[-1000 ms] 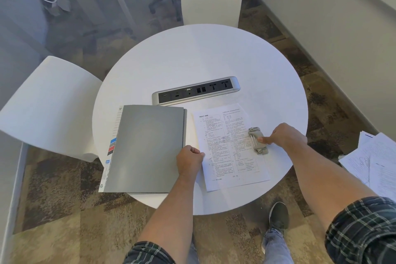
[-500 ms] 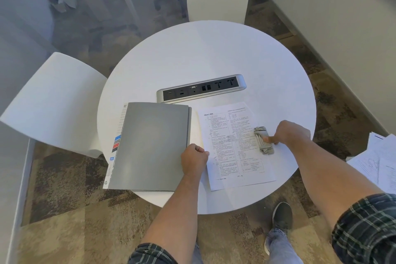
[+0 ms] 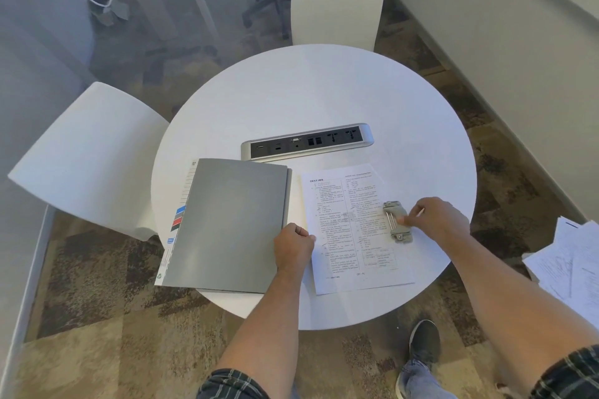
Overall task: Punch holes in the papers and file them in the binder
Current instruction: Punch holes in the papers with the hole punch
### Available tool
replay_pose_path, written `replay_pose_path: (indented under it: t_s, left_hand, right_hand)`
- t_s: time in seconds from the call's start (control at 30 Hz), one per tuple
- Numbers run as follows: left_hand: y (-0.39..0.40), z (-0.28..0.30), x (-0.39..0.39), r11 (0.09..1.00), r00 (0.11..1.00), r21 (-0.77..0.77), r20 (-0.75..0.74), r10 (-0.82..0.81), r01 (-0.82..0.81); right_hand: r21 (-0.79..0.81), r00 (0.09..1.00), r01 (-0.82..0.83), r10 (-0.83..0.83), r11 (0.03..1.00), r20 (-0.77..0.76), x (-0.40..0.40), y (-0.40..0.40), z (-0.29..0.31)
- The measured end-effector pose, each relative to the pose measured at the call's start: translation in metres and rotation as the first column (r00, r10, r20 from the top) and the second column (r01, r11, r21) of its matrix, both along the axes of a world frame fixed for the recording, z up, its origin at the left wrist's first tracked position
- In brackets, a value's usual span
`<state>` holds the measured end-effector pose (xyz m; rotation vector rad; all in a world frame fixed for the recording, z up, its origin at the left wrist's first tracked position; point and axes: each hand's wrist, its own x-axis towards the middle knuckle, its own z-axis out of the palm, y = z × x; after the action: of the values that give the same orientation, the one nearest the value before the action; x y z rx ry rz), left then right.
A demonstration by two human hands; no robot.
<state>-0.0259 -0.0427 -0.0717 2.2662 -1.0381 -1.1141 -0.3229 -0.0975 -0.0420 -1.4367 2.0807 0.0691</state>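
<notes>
Round white surface in the middle of the frame, and both hands are down on the work. The grey binder lies left of centre, its cover lying flat over the pages, with coloured index tabs poking out along its left edge. Just right of it sits a printed sheet of paper, flat on the surface, its bottom edge close to the near rim.

Left hand at the binder's lower right corner: grip closed into a fist, fingers curled at the cover's edge where it meets the sheet, though whether it actually pinches the cover I cannot tell. Right hand comes in from the right of the frame, fingers curled, fingertips resting on the small metal hole punch, which sits on the sheet's right edge. A thin pale stick shows at this hand's knuckles; what it is, I cannot tell.

Above the papers, a silver power and socket strip is set into the surface. White chairs stand at left and at top. A loose pile of more papers lies at the far right edge of the frame. A dark shoe shows on the carpet at bottom right
</notes>
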Motion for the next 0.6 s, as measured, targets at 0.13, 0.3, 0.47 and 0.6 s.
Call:
replay_pose_path:
  t_s: [0.13,0.3,0.47,0.6]
  left_hand:
    - [0.000,0.003,-0.002,1.000,1.000,0.006,0.005,-0.001,0.001]
    - [0.001,0.006,-0.004,1.000,1.000,0.011,0.024,0.003,-0.003]
    - [0.001,0.007,-0.006,1.000,0.999,0.004,0.034,-0.005,0.005]
    - [0.001,0.006,-0.007,1.000,0.999,0.007,0.048,-0.003,0.002]
  right_hand:
    - [-0.173,0.993,0.035,-0.015,0.984,0.117,0.009,0.025,-0.010]
    - [-0.213,0.980,0.135,-0.098,0.968,0.173,0.019,0.035,-0.021]
    - [-0.174,0.969,0.189,-0.155,0.966,0.190,0.016,0.029,-0.022]
    - [-0.155,0.960,0.234,-0.203,0.960,0.191,0.008,0.026,-0.018]
